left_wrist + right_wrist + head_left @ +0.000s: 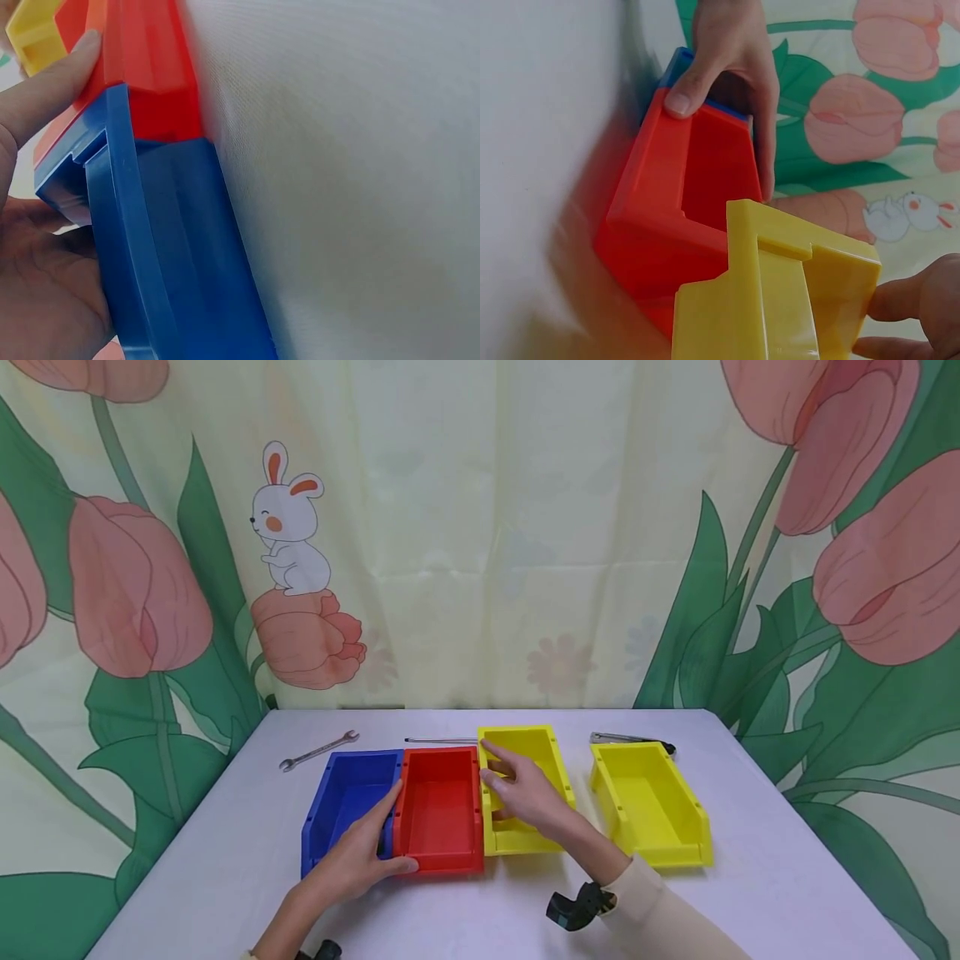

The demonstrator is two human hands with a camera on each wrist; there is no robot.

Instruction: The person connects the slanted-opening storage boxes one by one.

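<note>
A red bin (438, 810) stands between a blue bin (352, 793) and a yellow bin (528, 839), side by side. My left hand (356, 856) grips the red bin's near left corner, its thumb on the front rim and its fingers along the wall shared with the blue bin; some fingers are hidden inside the blue bin. My right hand (528, 789) holds the left wall of the yellow bin with its fingers over the rim. In the right wrist view, this yellow bin's front edge (742, 262) overlaps the red bin's side (660, 255).
Another yellow bin (652, 802) stands apart on the right, with a dark-handled metal tool (630, 739) behind it. A wrench (318, 752) lies at the back left, and a thin metal rod (441, 741) behind the red bin. A white cloth covers the table (757, 860); a printed curtain (495, 527) hangs behind.
</note>
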